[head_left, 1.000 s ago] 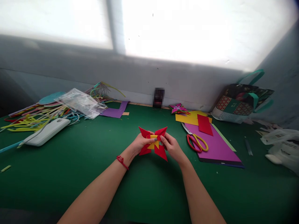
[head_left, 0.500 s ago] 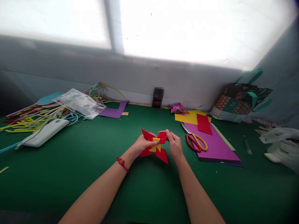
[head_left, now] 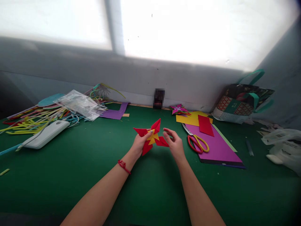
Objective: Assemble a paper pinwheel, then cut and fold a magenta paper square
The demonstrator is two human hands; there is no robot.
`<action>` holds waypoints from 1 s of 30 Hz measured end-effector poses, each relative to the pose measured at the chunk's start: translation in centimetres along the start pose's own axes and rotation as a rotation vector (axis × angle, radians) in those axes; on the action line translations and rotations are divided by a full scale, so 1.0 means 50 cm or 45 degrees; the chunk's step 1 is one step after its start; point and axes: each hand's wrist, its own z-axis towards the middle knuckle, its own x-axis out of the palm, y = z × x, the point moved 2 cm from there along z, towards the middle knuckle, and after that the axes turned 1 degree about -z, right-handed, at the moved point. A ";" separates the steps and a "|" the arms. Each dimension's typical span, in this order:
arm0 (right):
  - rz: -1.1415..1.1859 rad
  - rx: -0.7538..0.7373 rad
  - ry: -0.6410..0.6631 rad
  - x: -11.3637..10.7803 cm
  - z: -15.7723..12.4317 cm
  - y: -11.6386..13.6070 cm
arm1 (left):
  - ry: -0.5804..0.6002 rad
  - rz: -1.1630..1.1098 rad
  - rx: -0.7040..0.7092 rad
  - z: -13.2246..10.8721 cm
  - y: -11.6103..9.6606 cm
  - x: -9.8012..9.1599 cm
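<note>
A folded paper star (head_left: pixel 153 138), red at its points and yellow in the middle, is held up over the green table. My left hand (head_left: pixel 139 142) grips it from the left, thumb pressed on the yellow centre and the other fingers behind, out of sight. Just right of the star, my right hand (head_left: pixel 175 144) is off the paper, its fingers curved and apart with nothing between them. One red point of the star reaches close to the right fingertips.
Scissors (head_left: pixel 198 142) with red and yellow handles lie on purple paper (head_left: pixel 219 146) at the right. Behind are yellow paper (head_left: pixel 188 118), a red strip (head_left: pixel 206 125) and folded stars (head_left: pixel 179 109). Pipe cleaners (head_left: pixel 30 121) and a white glue gun (head_left: pixel 47 133) occupy the left. A bag (head_left: pixel 237 105) stands back right.
My right hand has let go of a red point and moved slightly away. The star has turned in my left hand and now shows its yellow face more fully.
</note>
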 end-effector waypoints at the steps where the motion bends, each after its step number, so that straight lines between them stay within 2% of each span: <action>1: 0.010 0.049 -0.054 -0.010 0.005 -0.005 | -0.084 -0.036 -0.020 0.003 -0.003 -0.006; 3: 0.070 0.242 -0.057 -0.021 0.012 -0.015 | -0.216 -0.072 -0.074 0.009 -0.005 -0.019; 5: 0.181 0.441 0.104 -0.013 0.010 -0.020 | -0.256 -0.093 -0.053 0.015 -0.006 -0.026; 7: 0.308 0.514 0.316 0.013 -0.001 -0.016 | -0.214 -0.123 0.069 0.019 -0.006 -0.024; 9: 0.387 0.490 0.430 0.043 -0.014 -0.013 | -0.124 -0.129 0.167 0.018 -0.002 -0.014; 12: 0.470 0.499 0.354 0.066 -0.023 -0.024 | 0.069 -0.016 0.143 0.014 0.009 0.003; 14: 0.552 0.493 0.236 0.058 -0.016 -0.036 | 0.172 0.078 0.122 0.015 0.013 0.005; 16: 0.586 0.442 0.101 0.035 -0.004 -0.042 | 0.162 0.128 0.137 0.019 0.011 -0.002; 18: 0.525 0.333 -0.058 0.007 0.008 -0.040 | 0.084 0.136 0.147 0.022 0.002 -0.013; 21: 0.227 0.094 -0.203 -0.018 0.011 -0.027 | 0.076 0.102 0.133 0.019 -0.014 -0.015; 23: -0.037 -0.077 -0.144 -0.011 0.003 -0.018 | 0.143 0.059 0.112 0.013 -0.019 -0.007; 25: -0.286 -0.225 0.009 0.013 -0.008 -0.017 | 0.152 0.026 0.096 0.009 -0.019 -0.002; 28: -0.561 -0.330 0.235 0.051 -0.022 -0.025 | 0.016 0.071 0.110 0.013 -0.017 -0.012; 30: -0.599 -0.356 0.363 0.061 -0.027 -0.026 | -0.052 0.135 0.119 0.020 -0.020 -0.026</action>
